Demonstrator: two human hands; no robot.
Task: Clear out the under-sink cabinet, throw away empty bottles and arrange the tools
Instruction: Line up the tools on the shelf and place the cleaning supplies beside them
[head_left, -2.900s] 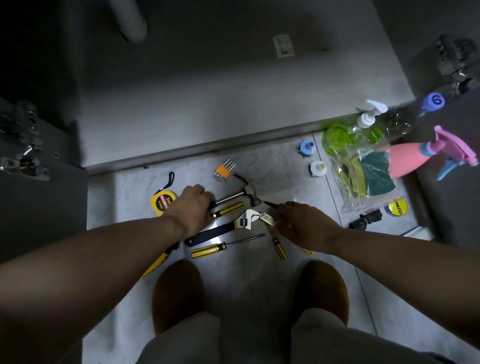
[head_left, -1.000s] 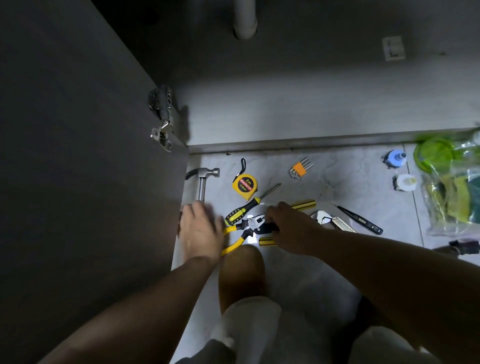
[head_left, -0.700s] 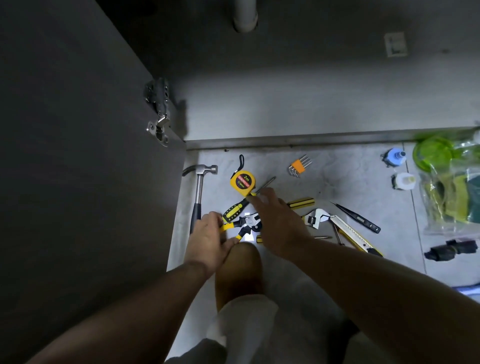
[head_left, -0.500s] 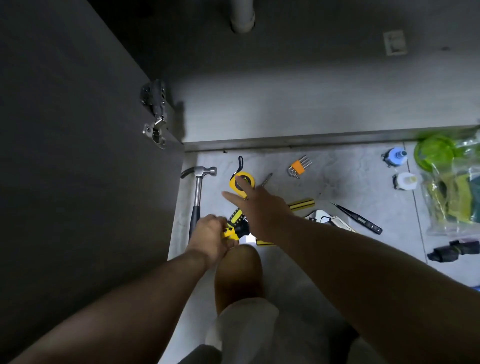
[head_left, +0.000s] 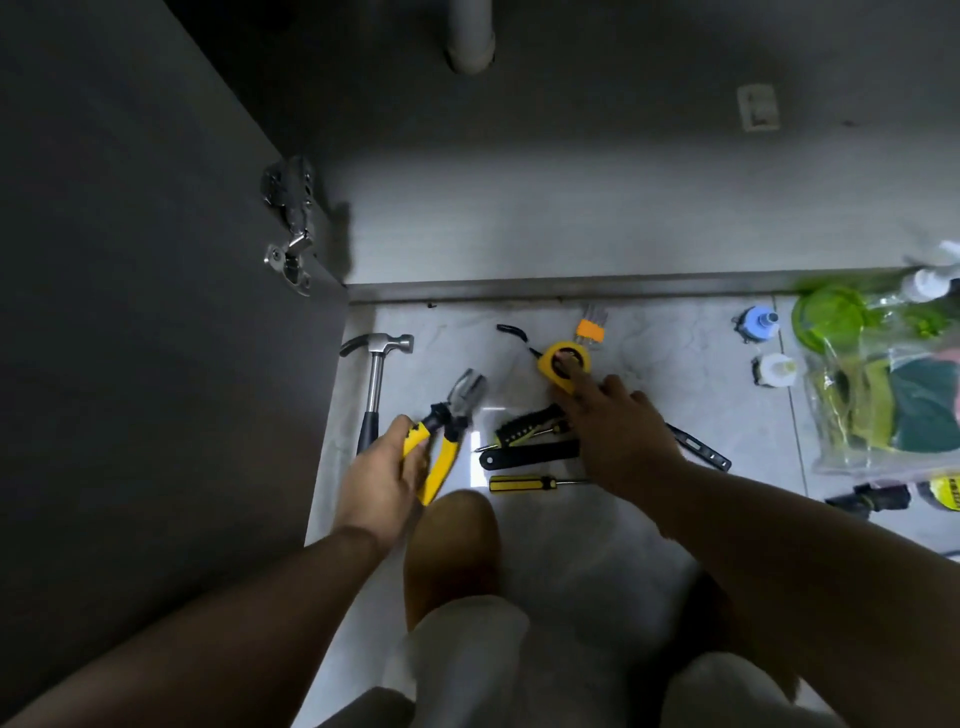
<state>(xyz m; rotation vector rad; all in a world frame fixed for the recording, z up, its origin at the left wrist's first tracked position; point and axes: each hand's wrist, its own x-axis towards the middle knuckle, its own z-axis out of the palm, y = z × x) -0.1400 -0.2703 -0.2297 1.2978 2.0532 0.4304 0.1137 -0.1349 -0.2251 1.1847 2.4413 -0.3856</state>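
Tools lie on the pale floor tiles in front of the open cabinet. My left hand (head_left: 382, 480) grips the yellow-handled pliers (head_left: 451, 423), jaws pointing away from me. A hammer (head_left: 375, 374) lies just left of them by the cabinet door. My right hand (head_left: 613, 431) reaches forward with fingers extended, one fingertip on the yellow tape measure (head_left: 563, 364). Under that hand lie a black-yellow screwdriver (head_left: 524, 434), a black-handled tool (head_left: 527, 456) and a yellow screwdriver (head_left: 524, 483). An orange hex key set (head_left: 592, 327) sits behind the tape.
The open cabinet door (head_left: 156, 338) stands at my left. A drain pipe (head_left: 470, 36) hangs inside the cabinet. At the right lie a clear bag of sponges (head_left: 883, 405), two bottle caps (head_left: 758, 325), a green lid (head_left: 826, 317) and a black utility knife (head_left: 698, 452). My knee (head_left: 452, 551) is between my arms.
My left hand has lifted the pliers out of the pile and shifted them left toward the hammer. My right hand has pushed the tape measure to the right, next to the hex keys.
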